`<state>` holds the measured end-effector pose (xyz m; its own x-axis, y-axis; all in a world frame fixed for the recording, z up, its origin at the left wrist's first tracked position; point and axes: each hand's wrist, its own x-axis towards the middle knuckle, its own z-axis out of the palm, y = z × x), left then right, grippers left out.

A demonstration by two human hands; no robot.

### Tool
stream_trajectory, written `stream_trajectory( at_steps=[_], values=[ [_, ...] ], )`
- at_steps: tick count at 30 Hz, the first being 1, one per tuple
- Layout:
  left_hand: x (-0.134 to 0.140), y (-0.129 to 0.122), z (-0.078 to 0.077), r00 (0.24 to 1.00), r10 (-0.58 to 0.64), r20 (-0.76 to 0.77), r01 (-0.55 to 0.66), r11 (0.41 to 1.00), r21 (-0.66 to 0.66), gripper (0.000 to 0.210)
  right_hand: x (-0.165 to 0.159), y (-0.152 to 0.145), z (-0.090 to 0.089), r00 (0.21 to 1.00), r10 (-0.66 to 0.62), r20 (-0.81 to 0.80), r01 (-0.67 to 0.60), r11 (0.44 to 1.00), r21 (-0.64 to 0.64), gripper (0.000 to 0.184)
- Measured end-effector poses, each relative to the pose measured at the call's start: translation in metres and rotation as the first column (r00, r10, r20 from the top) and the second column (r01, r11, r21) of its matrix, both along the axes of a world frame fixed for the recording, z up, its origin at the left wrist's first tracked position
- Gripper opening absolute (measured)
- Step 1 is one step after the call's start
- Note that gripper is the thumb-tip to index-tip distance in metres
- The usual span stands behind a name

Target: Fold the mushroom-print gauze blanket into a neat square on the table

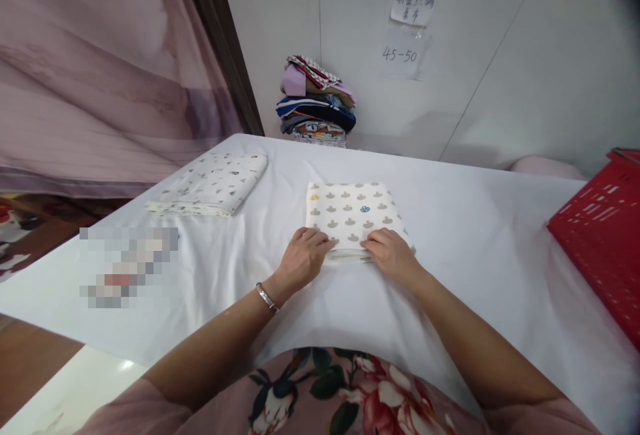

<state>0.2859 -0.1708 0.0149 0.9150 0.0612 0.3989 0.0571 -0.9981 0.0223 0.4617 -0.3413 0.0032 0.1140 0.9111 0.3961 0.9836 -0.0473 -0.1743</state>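
A folded white cloth [350,211] with grey mushroom-like prints, one yellow and one blue, lies on the table in front of me. My left hand [305,255] is closed on its near left corner, fingers bent over the top. At the near right corner my right hand [390,251] is closed on the same cloth in a like way, fingertips resting on the print. Several layers show along the near edge between the two hands. Both thumbs are mostly hidden.
Another folded white printed cloth [220,181] lies at the left on the white-covered table [475,275]. A red basket [600,235] stands at the right edge. Several folded fabrics [317,101] are stacked behind the table by the wall. A pink curtain [110,75] hangs at the left.
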Motion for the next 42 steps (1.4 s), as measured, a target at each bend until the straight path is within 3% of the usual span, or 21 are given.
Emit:
stream_trajectory(
  at_steps=[8,20,25,32,38,42],
  values=[
    [-0.008,-0.006,-0.002,0.999,0.030,-0.034,-0.032,0.997,-0.070,0.035,0.007,-0.006,0.009,0.996,0.035,-0.083,-0.042,0.996,-0.078,0.029],
    [0.006,-0.014,0.003,0.999,0.048,0.019,-0.046,0.995,-0.094,0.019,0.010,-0.009,0.002,0.984,0.043,-0.174,-0.046,0.999,-0.017,0.026],
    [0.014,-0.009,-0.006,0.997,0.049,0.057,-0.046,0.998,-0.053,0.019,0.016,-0.015,0.010,0.988,0.008,-0.155,-0.018,0.998,-0.063,0.025],
    [-0.002,-0.011,-0.020,0.993,-0.020,0.120,0.027,0.998,-0.062,0.028,0.029,-0.023,0.011,0.969,-0.085,-0.232,0.052,0.988,-0.144,0.026],
    [0.007,-0.009,0.004,0.995,0.016,0.101,0.001,0.986,-0.166,0.022,0.027,-0.020,0.013,0.960,-0.124,-0.252,0.077,0.979,-0.191,0.033],
    [0.024,-0.006,0.011,0.993,0.061,0.097,-0.051,0.993,-0.102,0.031,0.025,-0.020,0.015,0.957,-0.141,-0.252,0.089,0.975,-0.205,0.030]
  ],
)
